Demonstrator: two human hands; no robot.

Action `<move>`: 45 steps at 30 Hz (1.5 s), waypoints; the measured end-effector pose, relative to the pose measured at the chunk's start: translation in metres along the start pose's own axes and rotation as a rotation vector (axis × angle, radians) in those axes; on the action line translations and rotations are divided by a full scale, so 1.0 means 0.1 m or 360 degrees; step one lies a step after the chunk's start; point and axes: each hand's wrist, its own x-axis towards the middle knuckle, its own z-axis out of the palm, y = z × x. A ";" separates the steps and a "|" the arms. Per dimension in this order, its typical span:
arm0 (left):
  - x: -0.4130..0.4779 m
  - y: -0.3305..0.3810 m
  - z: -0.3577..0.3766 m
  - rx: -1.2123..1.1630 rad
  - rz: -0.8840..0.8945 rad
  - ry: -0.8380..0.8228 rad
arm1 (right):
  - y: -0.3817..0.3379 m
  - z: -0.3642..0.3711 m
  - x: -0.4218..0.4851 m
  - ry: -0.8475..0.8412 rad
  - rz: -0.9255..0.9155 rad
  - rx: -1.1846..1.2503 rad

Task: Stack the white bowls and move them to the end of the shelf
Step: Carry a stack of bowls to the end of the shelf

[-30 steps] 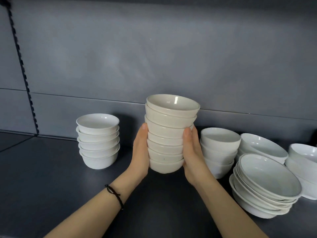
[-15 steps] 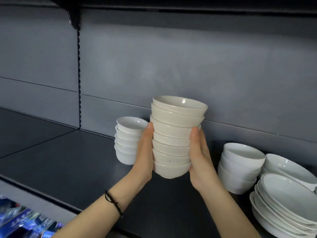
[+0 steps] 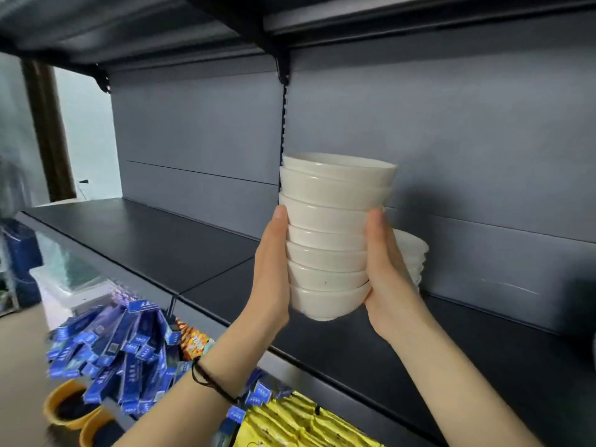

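A tall stack of several white bowls [image 3: 329, 233] hangs in the air above the dark shelf [image 3: 154, 240], clamped between both palms. My left hand [image 3: 271, 272] presses its left side and my right hand [image 3: 387, 275] presses its right side. Behind my right hand, the edge of another white bowl stack [image 3: 416, 256] shows on the shelf, mostly hidden.
The dark shelf runs left to its end [image 3: 35, 214] by a wall and a brown post [image 3: 48, 130]. An upper shelf [image 3: 129, 24] hangs overhead with a bracket [image 3: 283, 71]. Below the shelf's front edge hang blue packets [image 3: 122, 346] and yellow packets [image 3: 290, 421].
The stack, held in both hands, has travelled left along the shelf and the view has swung left. The other bowl piles on the right have left the view.
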 end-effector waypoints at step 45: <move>3.07 0.97 -5.87 0.0056 0.0107 0.0382 | 2.38 5.86 2.73 -0.0341 0.0102 0.0153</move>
